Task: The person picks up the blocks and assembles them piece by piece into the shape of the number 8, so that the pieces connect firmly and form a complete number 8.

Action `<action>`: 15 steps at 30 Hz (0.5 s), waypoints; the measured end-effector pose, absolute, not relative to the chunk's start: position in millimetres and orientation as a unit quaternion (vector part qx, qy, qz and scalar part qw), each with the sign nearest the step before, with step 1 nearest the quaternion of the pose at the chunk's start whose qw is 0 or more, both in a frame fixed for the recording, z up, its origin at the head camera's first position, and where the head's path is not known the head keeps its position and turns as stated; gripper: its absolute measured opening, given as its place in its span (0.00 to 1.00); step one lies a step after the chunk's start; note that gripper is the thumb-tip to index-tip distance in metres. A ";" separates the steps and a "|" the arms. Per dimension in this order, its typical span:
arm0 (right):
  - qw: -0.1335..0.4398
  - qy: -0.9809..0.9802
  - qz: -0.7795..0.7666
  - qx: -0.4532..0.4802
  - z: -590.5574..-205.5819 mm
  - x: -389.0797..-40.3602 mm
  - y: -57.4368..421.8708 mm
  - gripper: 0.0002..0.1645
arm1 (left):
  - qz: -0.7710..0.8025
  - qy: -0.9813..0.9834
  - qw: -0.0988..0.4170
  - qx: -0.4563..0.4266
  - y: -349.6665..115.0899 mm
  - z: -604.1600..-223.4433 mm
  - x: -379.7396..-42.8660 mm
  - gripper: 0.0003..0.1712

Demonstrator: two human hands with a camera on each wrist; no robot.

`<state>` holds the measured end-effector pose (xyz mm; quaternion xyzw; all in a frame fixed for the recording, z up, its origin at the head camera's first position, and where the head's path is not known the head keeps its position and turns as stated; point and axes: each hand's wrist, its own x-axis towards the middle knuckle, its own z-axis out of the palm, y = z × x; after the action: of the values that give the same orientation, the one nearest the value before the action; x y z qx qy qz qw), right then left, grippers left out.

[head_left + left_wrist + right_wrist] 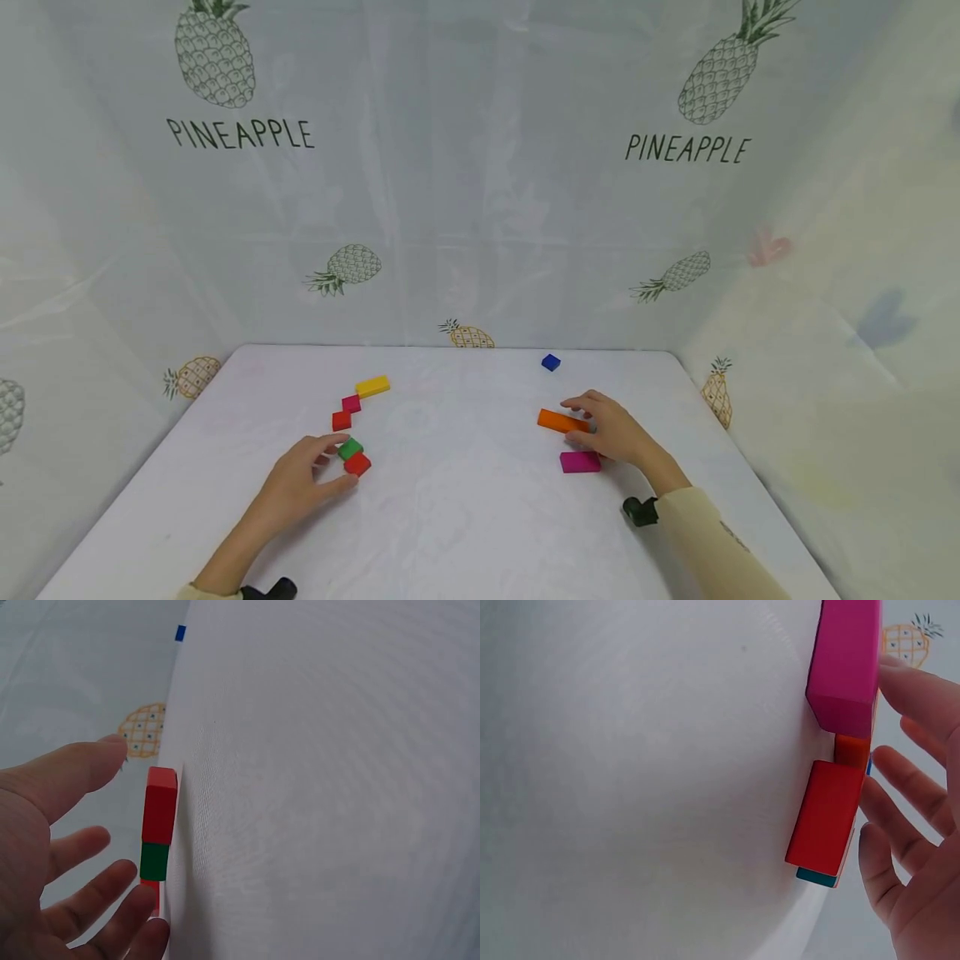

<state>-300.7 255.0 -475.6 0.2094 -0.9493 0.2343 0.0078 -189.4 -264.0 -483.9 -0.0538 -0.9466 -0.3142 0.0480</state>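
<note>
My left hand (296, 483) is low over the table at the left, thumb and fingers spread apart. Between its fingertips and thumb tip lie a green block (350, 449) and a red block (357, 464), placed corner to corner. On the right, my right hand (617, 429) hovers with loosely bent fingers around the near end of a long orange block (558, 421). Just below its thumb sits a magenta block (580, 462). The right wrist view also shows a red block (825, 814) and a teal block (816, 877) beside that hand, mostly hidden from the head view.
Beyond the left hand, an orange-red block (341, 421), a pinkish-red block (351, 403) and a yellow block (372, 386) form a slanting row. A blue block (551, 362) lies near the far edge of the white table (465, 517). Pineapple-printed curtains (465, 167) surround it.
</note>
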 end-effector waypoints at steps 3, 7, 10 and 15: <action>0.006 -0.951 0.229 0.206 -476.2 -301.5 254.7 0.30 | -0.321 -0.944 0.045 -0.053 -262.2 -483.7 -189.6 0.39; 0.008 -0.952 0.227 0.204 -476.9 -302.5 254.7 0.27 | -0.328 -0.942 0.043 -0.054 -259.9 -484.9 -190.9 0.37; 0.009 -0.953 0.223 0.205 -477.5 -303.0 254.5 0.25 | -0.328 -0.943 0.038 -0.051 -259.0 -486.2 -191.8 0.36; 0.005 -0.952 0.221 0.210 -479.2 -303.8 254.2 0.23 | -0.331 -0.943 0.025 -0.037 -258.3 -486.8 -191.0 0.32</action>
<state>-303.8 254.2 -479.2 0.2102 -0.9524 0.2209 0.0050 -191.0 -258.3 -486.8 -0.0374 -0.9425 -0.3311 0.0246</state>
